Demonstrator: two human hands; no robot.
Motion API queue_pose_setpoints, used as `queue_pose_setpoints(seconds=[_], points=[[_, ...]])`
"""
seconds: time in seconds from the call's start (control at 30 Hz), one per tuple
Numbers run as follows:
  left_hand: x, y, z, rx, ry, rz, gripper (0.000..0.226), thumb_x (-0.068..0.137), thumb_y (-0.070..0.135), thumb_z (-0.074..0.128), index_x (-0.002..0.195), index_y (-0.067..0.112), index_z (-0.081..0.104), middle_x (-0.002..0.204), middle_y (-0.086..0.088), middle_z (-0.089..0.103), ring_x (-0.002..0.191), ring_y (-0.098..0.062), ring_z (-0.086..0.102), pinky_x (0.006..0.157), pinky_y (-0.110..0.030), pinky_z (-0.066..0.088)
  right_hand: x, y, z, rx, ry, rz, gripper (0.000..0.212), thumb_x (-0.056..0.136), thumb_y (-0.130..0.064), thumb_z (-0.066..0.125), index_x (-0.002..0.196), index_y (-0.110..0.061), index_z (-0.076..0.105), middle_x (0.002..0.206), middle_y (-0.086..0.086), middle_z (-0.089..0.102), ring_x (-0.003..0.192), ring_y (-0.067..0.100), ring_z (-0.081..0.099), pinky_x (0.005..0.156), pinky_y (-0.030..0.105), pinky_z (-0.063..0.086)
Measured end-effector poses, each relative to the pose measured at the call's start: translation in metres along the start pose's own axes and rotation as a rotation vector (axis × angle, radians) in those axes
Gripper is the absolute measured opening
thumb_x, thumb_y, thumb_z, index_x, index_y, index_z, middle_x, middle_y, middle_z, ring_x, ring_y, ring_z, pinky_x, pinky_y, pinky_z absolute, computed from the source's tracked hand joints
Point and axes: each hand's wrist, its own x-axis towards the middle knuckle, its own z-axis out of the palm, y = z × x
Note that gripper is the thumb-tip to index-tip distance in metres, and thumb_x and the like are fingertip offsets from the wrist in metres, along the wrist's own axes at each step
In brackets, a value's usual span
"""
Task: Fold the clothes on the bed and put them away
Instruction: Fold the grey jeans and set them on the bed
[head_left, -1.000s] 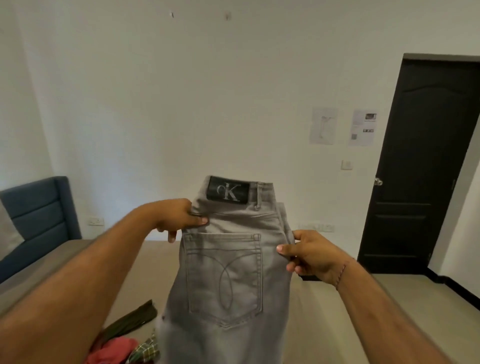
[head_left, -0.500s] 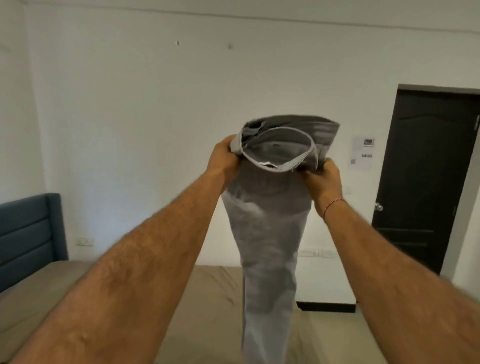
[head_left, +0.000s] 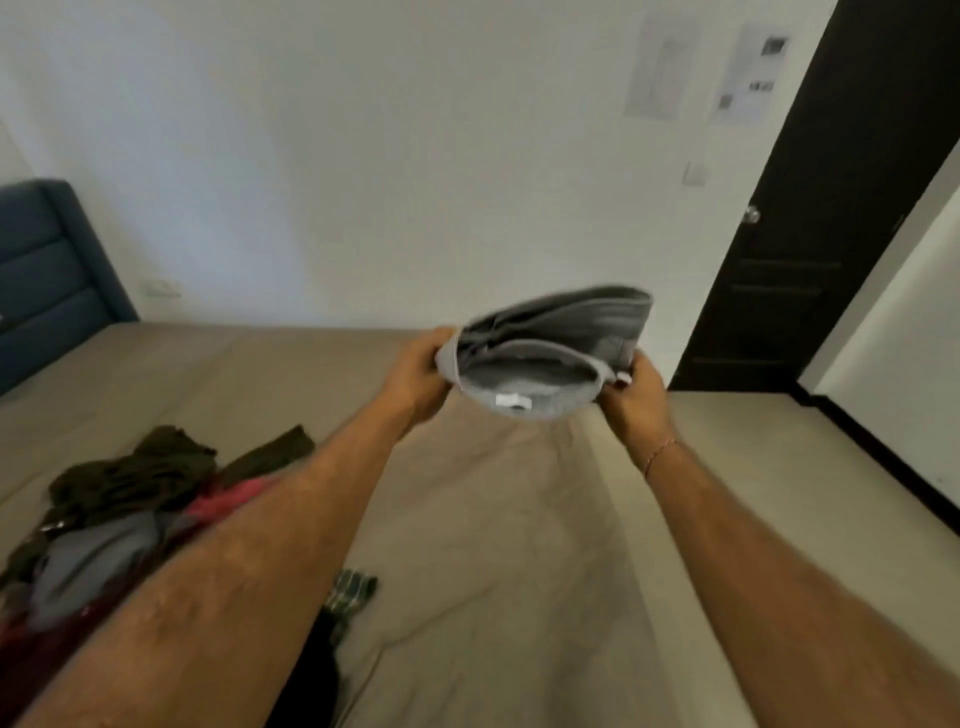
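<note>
At centre frame we grip the grey jeans (head_left: 556, 343) by the waistband, left hand (head_left: 415, 374) and right hand (head_left: 636, 397) clenched on opposite ends, likely to lay them flat on the bed (head_left: 493, 545) for folding.

Grey jeans (head_left: 566, 332) between the fingers; beige bed (head_left: 493, 545); left of them, olive, pink, grey, checked clothes (head_left: 130, 519); black door (head_left: 831, 208).
</note>
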Motion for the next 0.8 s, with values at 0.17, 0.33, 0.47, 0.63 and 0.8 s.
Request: queue_pose_setpoints(seconds=[0.17,0.33,0.47,0.63,0.8], points=[[-0.166,-0.128,0.037,0.117,-0.345,-0.248,0.022,0.094,0.011,0.066,0.113,0.017,0.075,0.118,0.006,0.074,0.107,-0.007,0.068,0.09,-0.019,0.051,-0.178,0.152,0.017,-0.062,-0.238,0.3,0.048,0.087,0.001,0.077,0.132,-0.008,0.064,0.122,-0.004,0.073,0.111,0.002,0.069,0.101,0.031,0.055],[-0.336,-0.198,0.061,0.085,-0.56,-0.449,0.026,0.094,0.004,0.069,0.104,0.028,0.073,0.104,0.022,0.075,0.101,0.004,0.066,0.094,-0.021,0.051,-0.365,0.228,0.024,-0.106,-0.371,0.554,0.044,0.078,-0.022,0.081,0.119,-0.024,0.065,0.113,-0.018,0.075,0.114,0.013,0.07,0.099,0.034,0.057],[-0.413,-0.228,0.058,0.161,-0.677,-0.459,0.022,0.084,0.018,0.065,0.103,0.023,0.073,0.105,0.009,0.075,0.1,-0.009,0.069,0.094,-0.038,0.055,-0.448,0.218,0.027,-0.193,-0.433,0.56,0.039,0.076,-0.033,0.07,0.114,-0.038,0.061,0.111,-0.034,0.07,0.11,-0.009,0.064,0.094,0.013,0.049],[-0.459,-0.223,0.035,0.247,-0.902,-0.458,0.05,0.081,0.047,0.064,0.124,0.022,0.071,0.125,0.003,0.071,0.114,-0.015,0.065,0.102,-0.034,0.05,-0.52,0.21,0.025,-0.404,-0.52,0.536,0.035,0.088,-0.019,0.073,0.119,-0.034,0.066,0.122,-0.009,0.069,0.114,0.008,0.063,0.099,0.027,0.049],[-0.497,-0.218,0.016,0.471,-1.052,-0.366,0.071,0.076,0.075,0.047,0.131,0.035,0.064,0.139,0.01,0.059,0.131,-0.02,0.048,0.112,-0.041,0.04,-0.57,0.213,0.03,-0.741,-0.711,0.39,0.029,0.083,-0.044,0.068,0.107,-0.029,0.076,0.12,-0.005,0.068,0.12,0.021,0.053,0.098,0.035,0.046]])
